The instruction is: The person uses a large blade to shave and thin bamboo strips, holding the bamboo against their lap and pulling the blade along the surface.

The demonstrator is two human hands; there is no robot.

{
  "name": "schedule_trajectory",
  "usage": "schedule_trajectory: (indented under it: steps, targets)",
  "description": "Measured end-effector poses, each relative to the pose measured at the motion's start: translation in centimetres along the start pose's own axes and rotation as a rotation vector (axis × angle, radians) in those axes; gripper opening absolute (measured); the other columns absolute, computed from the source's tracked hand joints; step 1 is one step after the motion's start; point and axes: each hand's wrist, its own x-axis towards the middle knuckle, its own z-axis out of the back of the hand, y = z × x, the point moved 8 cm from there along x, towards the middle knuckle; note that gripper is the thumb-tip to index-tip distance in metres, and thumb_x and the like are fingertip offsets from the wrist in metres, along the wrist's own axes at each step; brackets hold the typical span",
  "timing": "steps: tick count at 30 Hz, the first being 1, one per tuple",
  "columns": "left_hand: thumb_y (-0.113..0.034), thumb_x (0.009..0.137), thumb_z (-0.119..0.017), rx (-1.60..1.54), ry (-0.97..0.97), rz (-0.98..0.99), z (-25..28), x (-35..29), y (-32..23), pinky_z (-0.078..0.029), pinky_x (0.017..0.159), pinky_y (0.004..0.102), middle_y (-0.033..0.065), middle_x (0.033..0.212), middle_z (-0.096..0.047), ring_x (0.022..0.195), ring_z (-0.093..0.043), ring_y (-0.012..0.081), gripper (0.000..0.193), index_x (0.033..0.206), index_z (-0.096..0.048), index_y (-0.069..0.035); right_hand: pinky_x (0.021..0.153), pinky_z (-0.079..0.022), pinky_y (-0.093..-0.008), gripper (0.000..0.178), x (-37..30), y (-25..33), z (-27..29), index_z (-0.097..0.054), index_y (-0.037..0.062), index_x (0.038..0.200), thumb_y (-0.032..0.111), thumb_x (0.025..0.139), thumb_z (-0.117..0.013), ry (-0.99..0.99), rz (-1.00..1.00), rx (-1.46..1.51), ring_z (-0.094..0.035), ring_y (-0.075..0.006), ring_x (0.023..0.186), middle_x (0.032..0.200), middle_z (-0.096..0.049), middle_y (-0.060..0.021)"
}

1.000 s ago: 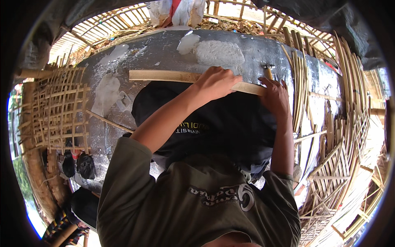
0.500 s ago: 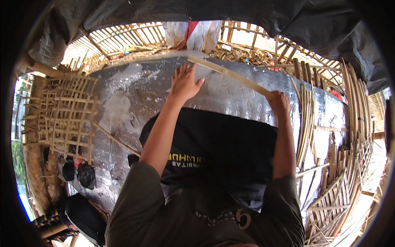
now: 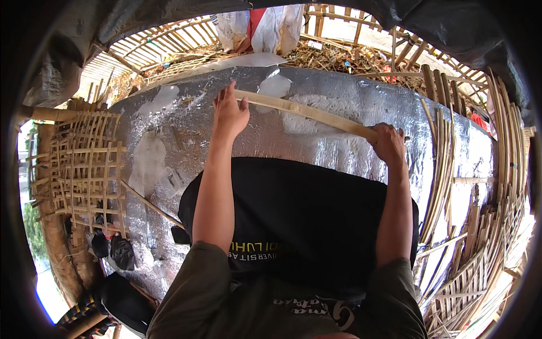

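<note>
A flat, pale bamboo strip (image 3: 305, 110) spans the space between my two hands, bowed slightly upward. My right hand (image 3: 389, 141) is closed around its right end. At the other end, my left hand (image 3: 230, 116) has the strip's tip between the thumb and the fingers, with the index finger pointing up past it. Beneath the strip lies a silvery foil-covered surface (image 3: 254, 141) with pale worn patches. A black cloth (image 3: 305, 209) with lettering covers my lap, below both hands.
To the left rests a woven bamboo lattice (image 3: 84, 164), with black bundles (image 3: 121, 252) under it. Long bamboo strips (image 3: 443, 164) lie in a stack to the right, near another lattice (image 3: 460, 294). Beyond the foil are bamboo scraps (image 3: 339, 59), a white-and-red sack (image 3: 265, 28) and slatted fencing (image 3: 175, 39).
My left hand has shifted left, and the strip's left end now sits between its thumb and fingers. The strip is more level and bowed. My right hand has moved slightly right.
</note>
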Motion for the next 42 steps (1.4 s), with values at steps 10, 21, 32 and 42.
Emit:
schedule_trajectory:
  steps: [10, 21, 32, 42]
  targets:
    - [-0.034, 0.1, -0.047, 0.038, 0.307, 0.193, -0.9, -0.3, 2.0, -0.04, 0.11, 0.0459, 0.0211, 0.144, -0.05, 0.133, -0.047, 0.0375, 0.055, 0.146, -0.041, -0.003, 0.114, -0.024, -0.0669, 0.05, -0.2, 0.0, 0.7, -0.062, 0.0188, 0.13, 0.021, 0.083, -0.077, 0.026, -0.124, 0.076, -0.061, -0.0278, 0.118, 0.122, -0.067, -0.0081]
    - [-0.049, 0.098, -0.053, 0.142, 0.597, 0.135, -2.9, -2.5, 2.2, -0.049, 0.095, 0.0417, 0.0213, 0.117, -0.068, 0.11, -0.065, 0.0344, 0.051, 0.116, -0.065, -0.002, 0.11, -0.025, -0.0708, 0.07, -1.1, -1.3, -0.6, -0.048, 0.0189, 0.141, 0.026, 0.079, -0.08, -0.092, -0.134, 0.042, -0.056, -0.0277, 0.123, 0.125, -0.062, -0.0081]
    - [-0.051, 0.099, -0.05, 0.051, 0.724, 0.112, -3.0, -2.7, 2.5, -0.047, 0.097, 0.0396, 0.0148, 0.126, -0.065, 0.117, -0.062, 0.0302, 0.051, 0.127, -0.059, -0.009, 0.112, -0.021, -0.0732, 0.089, -1.5, -2.9, 1.2, -0.04, 0.0243, 0.148, 0.025, 0.072, -0.086, -0.105, -0.254, -0.056, -0.036, -0.0301, 0.141, 0.15, -0.041, -0.0099]
    - [-0.052, 0.1, -0.049, 0.075, 0.711, 0.112, -2.7, -3.0, 1.8, -0.046, 0.101, 0.04, 0.0162, 0.133, -0.061, 0.122, -0.059, 0.0316, 0.053, 0.134, -0.054, -0.011, 0.077, -0.05, -0.0494, 0.02, -0.7, -0.6, 0.1, -0.066, 0.0063, 0.105, 0.024, 0.095, -0.064, -0.096, 0.078, 0.203, -0.068, -0.0352, 0.081, 0.081, -0.07, -0.0143]
